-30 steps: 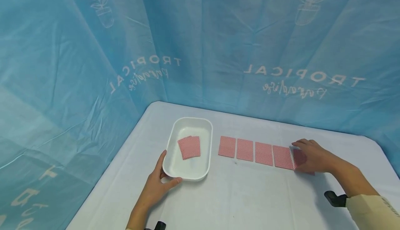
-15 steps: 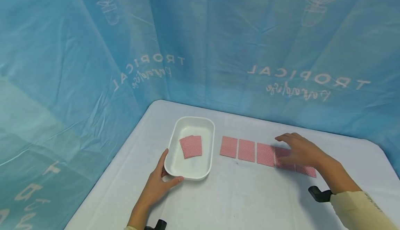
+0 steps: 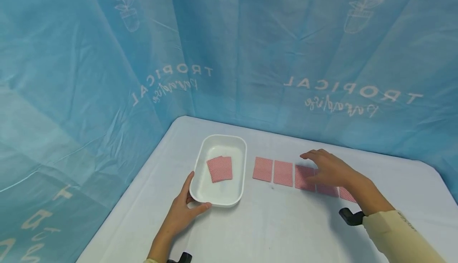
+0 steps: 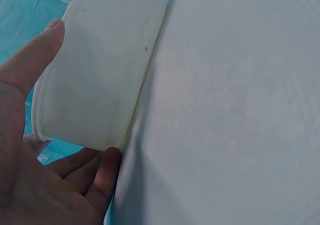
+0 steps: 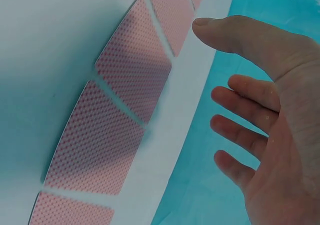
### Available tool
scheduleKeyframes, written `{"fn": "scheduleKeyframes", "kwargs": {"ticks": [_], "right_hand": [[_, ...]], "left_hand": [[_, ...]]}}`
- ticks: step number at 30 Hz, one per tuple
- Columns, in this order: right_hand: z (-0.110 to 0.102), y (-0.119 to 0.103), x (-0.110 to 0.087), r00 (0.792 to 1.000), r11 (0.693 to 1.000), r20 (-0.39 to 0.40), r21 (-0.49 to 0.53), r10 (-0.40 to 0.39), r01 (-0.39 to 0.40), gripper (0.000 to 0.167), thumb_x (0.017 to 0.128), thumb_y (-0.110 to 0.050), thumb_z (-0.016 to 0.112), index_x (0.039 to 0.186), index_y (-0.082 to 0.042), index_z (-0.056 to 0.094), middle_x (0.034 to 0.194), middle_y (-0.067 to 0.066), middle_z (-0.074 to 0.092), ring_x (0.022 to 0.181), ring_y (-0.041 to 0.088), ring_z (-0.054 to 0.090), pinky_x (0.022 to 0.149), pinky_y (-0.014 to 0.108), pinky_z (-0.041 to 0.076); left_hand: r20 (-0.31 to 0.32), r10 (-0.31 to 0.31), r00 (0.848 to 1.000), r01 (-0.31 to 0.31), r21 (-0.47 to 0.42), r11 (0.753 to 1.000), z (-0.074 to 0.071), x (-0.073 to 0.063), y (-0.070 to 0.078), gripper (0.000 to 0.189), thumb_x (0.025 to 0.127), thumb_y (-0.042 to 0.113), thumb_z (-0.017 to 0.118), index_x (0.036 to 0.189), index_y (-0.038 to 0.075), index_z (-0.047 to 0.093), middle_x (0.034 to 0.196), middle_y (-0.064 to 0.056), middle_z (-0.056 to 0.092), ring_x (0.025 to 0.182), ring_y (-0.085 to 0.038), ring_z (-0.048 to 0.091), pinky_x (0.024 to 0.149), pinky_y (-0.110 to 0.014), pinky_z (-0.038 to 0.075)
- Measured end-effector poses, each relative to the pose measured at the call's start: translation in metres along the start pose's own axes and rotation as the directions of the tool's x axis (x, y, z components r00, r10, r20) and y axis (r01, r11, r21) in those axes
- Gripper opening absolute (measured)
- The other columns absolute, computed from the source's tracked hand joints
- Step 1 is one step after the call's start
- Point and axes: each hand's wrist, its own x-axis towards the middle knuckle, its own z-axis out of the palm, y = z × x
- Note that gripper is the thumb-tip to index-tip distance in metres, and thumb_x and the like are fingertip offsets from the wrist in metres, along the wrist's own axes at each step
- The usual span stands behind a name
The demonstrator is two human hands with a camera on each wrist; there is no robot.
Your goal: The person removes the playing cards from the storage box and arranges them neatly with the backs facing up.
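Note:
My left hand (image 3: 179, 215) holds the near left corner of a white plastic tray (image 3: 216, 197). In the left wrist view, the thumb lies along the tray's wall (image 4: 100, 70) and the other fingers reach around its corner. Red-patterned playing cards (image 3: 222, 169) lie face down, overlapping, inside the tray. Right of it, several more playing cards form a row on the table, including one at the left end (image 3: 262, 169). Above the row's right part hovers my right hand (image 3: 334, 170), fingers loosely bent and holding nothing. In the right wrist view its fingers stand apart from the cards (image 5: 95, 140).
A white cloth covers the table (image 3: 272, 231), whose rounded far corners show. Blue curtains (image 3: 250, 56) with white lettering and plant drawings hang behind and to the left. Black wrist mounts (image 3: 352, 217) sit on both forearms.
My right hand has moved left along the row, from the rightmost card to above the middle ones. My left hand stays on the tray. The head view has shifted slightly.

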Motion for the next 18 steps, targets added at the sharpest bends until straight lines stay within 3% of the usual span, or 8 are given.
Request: {"fn": "scheduleKeyframes", "kwargs": {"ticks": [12, 18], "right_hand": [[-0.008, -0.025, 0.013, 1.0, 0.999, 0.025, 0.036, 0.002, -0.003, 0.065, 0.081, -0.031, 0.076, 0.138, -0.013, 0.052, 0.139, 0.009, 0.047, 0.13, 0.031, 0.038, 0.098, 0.055, 0.041], [-0.01, -0.039, 0.026, 0.999, 0.998, 0.035, 0.051, -0.042, 0.04, 0.066, 0.081, -0.03, 0.075, 0.14, -0.014, 0.05, 0.141, 0.007, 0.044, 0.132, 0.029, 0.036, 0.097, 0.052, 0.043]], "left_hand": [[-0.002, 0.017, 1.0, -0.017, 0.007, 1.0, 0.004, 0.005, 0.001, 0.109, 0.069, 0.049, 0.083, 0.153, 0.038, 0.014, 0.139, -0.002, 0.049, 0.105, -0.013, 0.06, 0.097, -0.049, 0.041], [-0.008, 0.011, 1.0, -0.011, -0.006, 1.0, 0.002, 0.002, 0.0, 0.109, 0.069, 0.048, 0.084, 0.153, 0.037, 0.015, 0.141, -0.002, 0.048, 0.106, -0.013, 0.061, 0.098, -0.05, 0.041]]}}
